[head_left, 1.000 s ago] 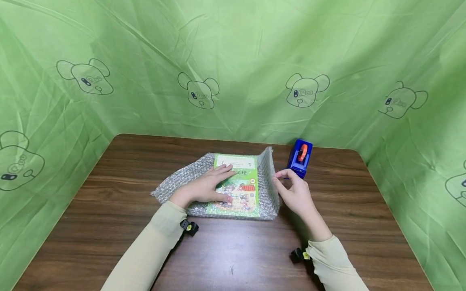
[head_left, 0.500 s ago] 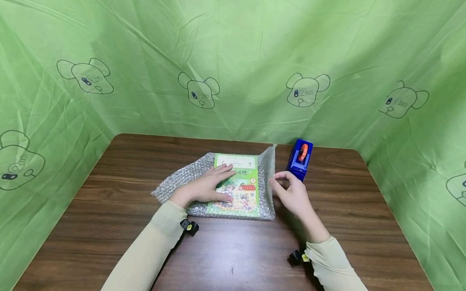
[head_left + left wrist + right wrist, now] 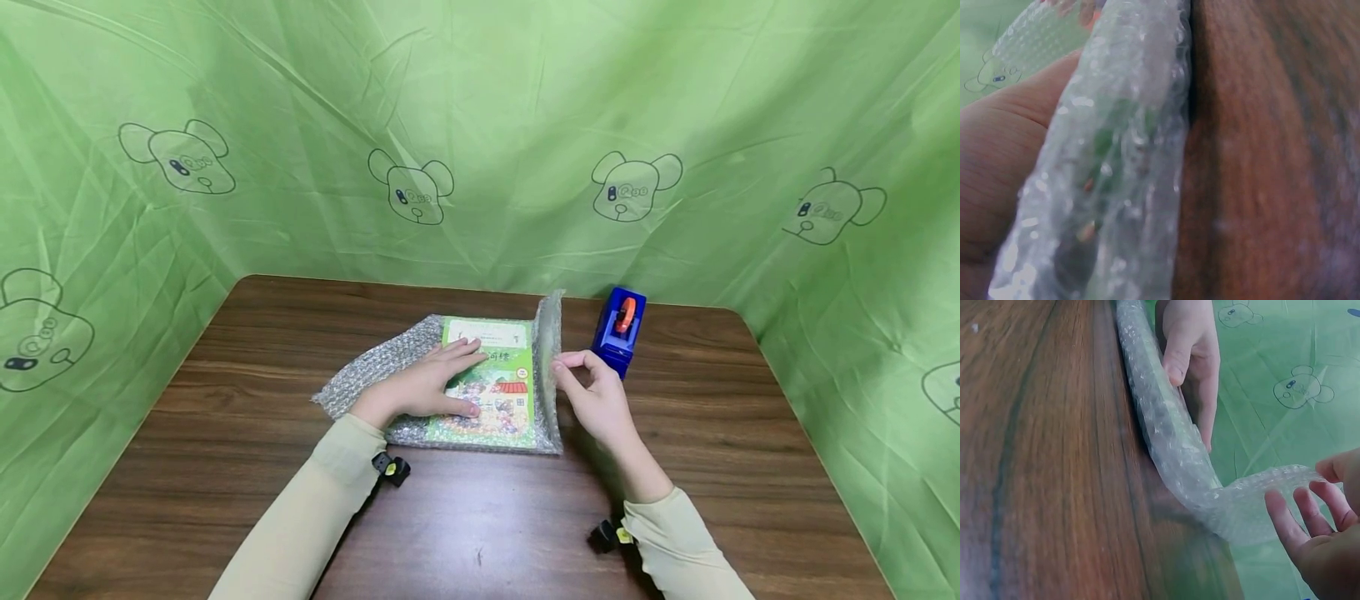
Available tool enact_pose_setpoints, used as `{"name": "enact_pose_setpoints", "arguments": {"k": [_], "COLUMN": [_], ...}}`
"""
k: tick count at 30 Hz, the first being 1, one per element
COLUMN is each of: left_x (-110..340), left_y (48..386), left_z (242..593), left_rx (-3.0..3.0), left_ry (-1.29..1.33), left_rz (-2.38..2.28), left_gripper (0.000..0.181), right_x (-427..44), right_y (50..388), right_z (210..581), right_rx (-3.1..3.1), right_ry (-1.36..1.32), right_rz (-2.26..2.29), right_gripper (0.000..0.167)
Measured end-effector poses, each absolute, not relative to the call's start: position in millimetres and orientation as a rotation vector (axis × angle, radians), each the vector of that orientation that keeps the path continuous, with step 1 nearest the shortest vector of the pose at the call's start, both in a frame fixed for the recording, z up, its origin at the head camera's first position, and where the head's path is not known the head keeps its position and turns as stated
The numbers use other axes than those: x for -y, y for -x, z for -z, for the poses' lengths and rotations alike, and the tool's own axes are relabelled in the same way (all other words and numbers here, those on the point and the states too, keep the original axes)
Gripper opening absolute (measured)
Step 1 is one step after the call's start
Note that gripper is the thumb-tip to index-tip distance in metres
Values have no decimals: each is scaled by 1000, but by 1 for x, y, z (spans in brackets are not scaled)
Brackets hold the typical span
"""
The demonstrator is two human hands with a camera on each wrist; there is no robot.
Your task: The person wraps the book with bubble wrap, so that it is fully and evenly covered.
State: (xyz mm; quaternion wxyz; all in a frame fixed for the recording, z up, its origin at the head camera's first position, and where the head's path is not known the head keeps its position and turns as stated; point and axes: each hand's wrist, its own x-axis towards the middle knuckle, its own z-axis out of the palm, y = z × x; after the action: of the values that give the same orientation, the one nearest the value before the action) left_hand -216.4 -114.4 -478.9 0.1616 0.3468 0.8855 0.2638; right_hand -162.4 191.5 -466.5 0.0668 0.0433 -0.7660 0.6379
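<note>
A green book [image 3: 491, 379] with a picture cover lies on bubble wrap [image 3: 375, 360] on the table. My left hand [image 3: 423, 385] rests spread on the cover, fingers straight, over the wrap's left part. With thumb and index finger my right hand [image 3: 600, 400] pinches the raised right edge of the wrap, which stands up beside the book. In the right wrist view the right hand [image 3: 1329, 519] holds the lifted flap [image 3: 1254, 500], its other fingers loosely bent. The left wrist view shows the wrapped near edge [image 3: 1116, 162] close up.
A blue tape dispenser [image 3: 617, 337] with an orange part stands just behind my right hand. Green cloth [image 3: 510, 100] with bear-head outlines surrounds the back and sides of the brown wooden table [image 3: 480, 517].
The wrap's right edge has been raised and shifted left toward the book, with my right hand moving slightly left along with it. My left hand stays in place.
</note>
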Motion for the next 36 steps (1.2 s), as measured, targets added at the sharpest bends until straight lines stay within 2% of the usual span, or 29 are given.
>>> {"name": "enact_pose_setpoints", "arguments": {"k": [12, 28, 36], "left_x": [113, 114, 113], "left_y": [216, 217, 217], "left_z": [478, 482, 481], "left_rx": [-2534, -2539, -2539], "left_ry": [-982, -975, -975], "left_rz": [-733, -739, -731], "left_gripper": [103, 102, 102], "right_x": [-171, -129, -128], "right_y": [172, 179, 182], "right_z": [456, 457, 460], "right_rx": [2297, 2618, 2735], "right_ry": [-179, -368, -511], "right_rz": [-1960, -1467, -1390], "right_gripper": [10, 8, 8]}}
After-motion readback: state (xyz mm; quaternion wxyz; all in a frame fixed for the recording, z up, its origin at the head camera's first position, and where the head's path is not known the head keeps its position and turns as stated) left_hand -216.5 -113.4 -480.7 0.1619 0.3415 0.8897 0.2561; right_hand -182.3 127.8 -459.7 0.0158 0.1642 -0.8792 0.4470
